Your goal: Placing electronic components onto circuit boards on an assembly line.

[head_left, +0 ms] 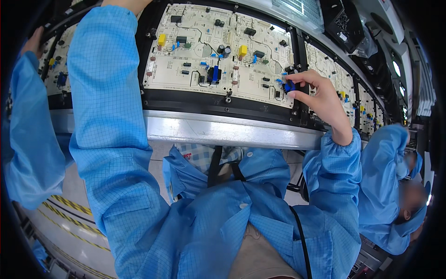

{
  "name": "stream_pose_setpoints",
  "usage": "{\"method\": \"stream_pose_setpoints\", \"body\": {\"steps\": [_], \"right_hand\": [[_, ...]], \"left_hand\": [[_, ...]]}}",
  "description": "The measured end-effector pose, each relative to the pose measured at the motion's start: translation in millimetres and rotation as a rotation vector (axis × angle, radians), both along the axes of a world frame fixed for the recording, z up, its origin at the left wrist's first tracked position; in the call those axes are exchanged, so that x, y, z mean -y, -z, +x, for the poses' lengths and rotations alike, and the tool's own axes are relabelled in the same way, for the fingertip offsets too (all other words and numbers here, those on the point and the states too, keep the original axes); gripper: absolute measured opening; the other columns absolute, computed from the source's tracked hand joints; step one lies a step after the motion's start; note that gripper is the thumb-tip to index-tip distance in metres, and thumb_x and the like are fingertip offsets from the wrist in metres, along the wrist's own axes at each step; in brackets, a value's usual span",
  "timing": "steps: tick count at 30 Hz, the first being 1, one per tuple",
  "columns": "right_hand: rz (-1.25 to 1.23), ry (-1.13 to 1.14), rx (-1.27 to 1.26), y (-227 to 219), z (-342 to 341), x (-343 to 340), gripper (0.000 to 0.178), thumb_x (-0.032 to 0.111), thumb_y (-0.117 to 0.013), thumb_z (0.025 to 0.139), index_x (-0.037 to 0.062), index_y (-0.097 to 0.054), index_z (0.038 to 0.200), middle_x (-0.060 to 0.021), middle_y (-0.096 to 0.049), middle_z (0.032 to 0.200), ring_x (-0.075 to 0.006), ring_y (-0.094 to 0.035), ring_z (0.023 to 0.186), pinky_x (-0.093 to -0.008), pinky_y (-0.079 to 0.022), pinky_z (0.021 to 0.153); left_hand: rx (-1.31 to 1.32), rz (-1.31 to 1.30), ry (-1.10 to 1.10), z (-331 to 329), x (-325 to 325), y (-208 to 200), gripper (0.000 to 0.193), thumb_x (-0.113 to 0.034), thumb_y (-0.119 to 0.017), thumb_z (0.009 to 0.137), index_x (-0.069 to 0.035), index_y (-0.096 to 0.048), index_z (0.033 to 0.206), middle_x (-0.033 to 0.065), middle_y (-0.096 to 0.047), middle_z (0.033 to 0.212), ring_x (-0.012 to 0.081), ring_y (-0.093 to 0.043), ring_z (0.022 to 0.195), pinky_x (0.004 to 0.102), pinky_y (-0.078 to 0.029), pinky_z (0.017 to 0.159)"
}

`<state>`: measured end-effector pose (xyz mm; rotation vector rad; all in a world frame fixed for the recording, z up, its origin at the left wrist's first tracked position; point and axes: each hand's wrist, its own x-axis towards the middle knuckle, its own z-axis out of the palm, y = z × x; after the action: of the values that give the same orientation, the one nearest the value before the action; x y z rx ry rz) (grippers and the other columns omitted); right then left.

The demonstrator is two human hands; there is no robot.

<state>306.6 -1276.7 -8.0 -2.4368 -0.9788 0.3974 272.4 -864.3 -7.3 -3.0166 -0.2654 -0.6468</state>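
Observation:
At the right end of a cream circuit board (260, 88), my right hand (320, 95) pinches a dark blue block-shaped component (289, 86) between thumb and fingers. The component sits at the board's surface near its lower right corner; whether it is fully seated cannot be seen. A similar blue and black component (214, 74) stands on the neighbouring board (167, 79) to the left. My left arm reaches up past that board, and only the wrist of my left hand (126, 3) shows at the top edge, its fingers out of the picture.
Black frames (186, 100) hold the boards in a row along a metal rail (232, 130). Past them lie a clear plastic tray (302, 11) and a black bin (341, 25) of small parts. Co-workers in blue sleeves (35, 135) are close on both sides.

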Motion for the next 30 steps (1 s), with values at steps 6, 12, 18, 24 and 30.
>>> {"method": "stream_pose_setpoints", "body": {"steps": [6,12,18,24,30], "right_hand": [[0.016,-0.058,0.196,5.2,-15.8,-4.0,0.039,0.003,-0.078,0.068,0.0054,-0.069,0.106,-0.0088,-0.065,0.093,-0.0204,-0.058,0.083,-0.0290,-0.047,0.075],[0.071,-0.038,0.273,14.6,-27.8,2.4,0.040,0.002,-0.078,0.067,0.0068,-0.069,0.105,-0.0076,-0.063,0.087,-0.0207,-0.058,0.080,-0.0298,-0.048,0.071],[0.042,-0.072,0.209,14.4,-20.9,5.1,0.039,0.002,-0.078,0.068,0.0070,-0.069,0.106,-0.0081,-0.061,0.086,-0.0207,-0.060,0.081,-0.0303,-0.048,0.071],[0.049,-0.081,0.356,18.1,-21.3,3.7,0.040,0.002,-0.077,0.068,0.0063,-0.067,0.106,-0.0092,-0.061,0.088,-0.0215,-0.062,0.083,-0.0309,-0.049,0.072],[0.059,-0.070,0.229,1.4,-10.0,3.1,0.036,0.000,-0.074,0.066,0.0012,-0.061,0.100,-0.0121,-0.061,0.092,-0.0265,-0.061,0.085,-0.0347,-0.050,0.075]], "left_hand": [[-0.023,-0.014,-0.010,1.8,4.4,4.2,0.047,-0.031,-0.064,0.086,-0.005,-0.054,0.124,0.0147,-0.057,0.122,0.0299,-0.050,0.119,0.0396,-0.038,0.101],[-0.021,-0.010,-0.001,-3.4,6.7,6.1,0.049,-0.032,-0.064,0.085,-0.006,-0.053,0.125,0.0150,-0.056,0.125,0.0303,-0.049,0.121,0.0398,-0.037,0.102],[0.003,0.013,0.015,0.5,2.4,16.3,0.050,-0.033,-0.064,0.085,-0.005,-0.052,0.125,0.0154,-0.055,0.126,0.0308,-0.048,0.122,0.0406,-0.037,0.102],[-0.008,0.007,0.028,10.3,1.7,14.3,0.052,-0.035,-0.064,0.085,-0.005,-0.052,0.125,0.0152,-0.054,0.126,0.0307,-0.048,0.121,0.0413,-0.037,0.101],[0.125,0.041,0.024,29.7,8.4,27.6,0.053,-0.032,-0.071,0.077,-0.006,-0.054,0.121,0.0160,-0.059,0.118,0.0335,-0.056,0.110,0.0434,-0.045,0.092]]}}
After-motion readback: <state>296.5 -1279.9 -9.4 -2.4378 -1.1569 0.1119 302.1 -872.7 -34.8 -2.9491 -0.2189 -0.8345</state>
